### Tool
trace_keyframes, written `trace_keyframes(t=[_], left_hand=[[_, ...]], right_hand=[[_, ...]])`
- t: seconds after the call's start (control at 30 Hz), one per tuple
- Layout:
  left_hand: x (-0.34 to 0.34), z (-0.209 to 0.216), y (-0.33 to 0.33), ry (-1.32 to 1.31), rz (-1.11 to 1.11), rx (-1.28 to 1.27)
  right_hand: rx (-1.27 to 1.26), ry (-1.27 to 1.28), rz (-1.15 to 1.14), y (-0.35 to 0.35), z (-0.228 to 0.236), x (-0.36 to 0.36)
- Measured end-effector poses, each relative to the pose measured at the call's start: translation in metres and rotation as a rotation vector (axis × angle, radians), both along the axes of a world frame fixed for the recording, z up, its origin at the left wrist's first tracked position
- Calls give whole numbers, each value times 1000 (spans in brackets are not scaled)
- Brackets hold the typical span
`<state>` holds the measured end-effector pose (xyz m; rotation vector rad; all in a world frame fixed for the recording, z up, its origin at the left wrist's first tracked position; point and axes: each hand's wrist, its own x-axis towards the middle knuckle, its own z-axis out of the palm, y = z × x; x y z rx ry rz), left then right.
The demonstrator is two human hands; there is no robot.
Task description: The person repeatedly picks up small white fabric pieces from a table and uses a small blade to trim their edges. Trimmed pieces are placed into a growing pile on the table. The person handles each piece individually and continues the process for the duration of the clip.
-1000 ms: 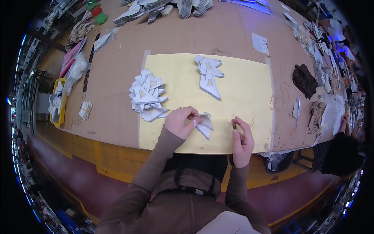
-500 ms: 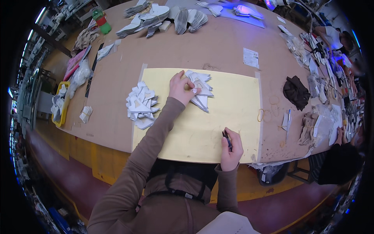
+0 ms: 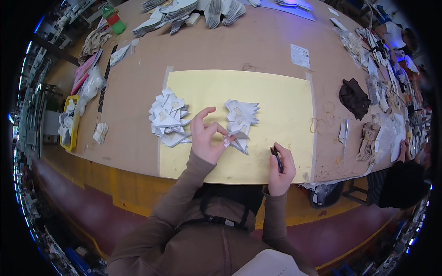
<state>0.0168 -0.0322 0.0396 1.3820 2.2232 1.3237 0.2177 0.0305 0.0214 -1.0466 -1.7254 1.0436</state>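
My left hand [image 3: 206, 140] pinches the near left edge of a small heap of white cut fabric pieces [image 3: 240, 115] with thumb and finger, its other fingers partly raised. A small whitish patch shows at the pinching fingertips; what it is I cannot make out. The pieces have grey edges and pointed ends, and lie fanned over one another on a yellow sheet [image 3: 207, 170]. My right hand [image 3: 283, 172] is closed around small black thread snips [image 3: 277, 158], held above the sheet's near right part. A second, larger heap of white pieces [image 3: 168, 117] lies left of my left hand.
Stacks of grey-white pieces [image 3: 214, 14] line the far side of the table. At the left are a green bottle [image 3: 113, 19] and a yellow bin [image 3: 69, 124]. Rubber bands [image 3: 315, 125], dark cloth [image 3: 354, 97] and bundled pieces [image 3: 367, 141] lie right of the sheet. People work beyond.
My left hand has come nearer to me, and the smaller heap has shifted nearer on the sheet too. My right hand keeps the snips at about the same place. The whole view has tilted slightly.
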Motion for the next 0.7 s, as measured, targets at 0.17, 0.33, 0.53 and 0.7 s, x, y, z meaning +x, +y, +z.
trace_keyframes(t=[0.17,0.33,0.53,0.7], left_hand=[[-3,0,-36,-935,-94,102],[0,20,-42,-1072,-97,121],[-6,24,-50,-1055,-141,155],[-10,25,-51,-1109,-126,117]], right_hand=[[-47,79,195,-18,27,-13],[103,-57,352,-24,49,-46],[82,-160,359,-23,47,-58],[30,-140,350,-28,48,-58]])
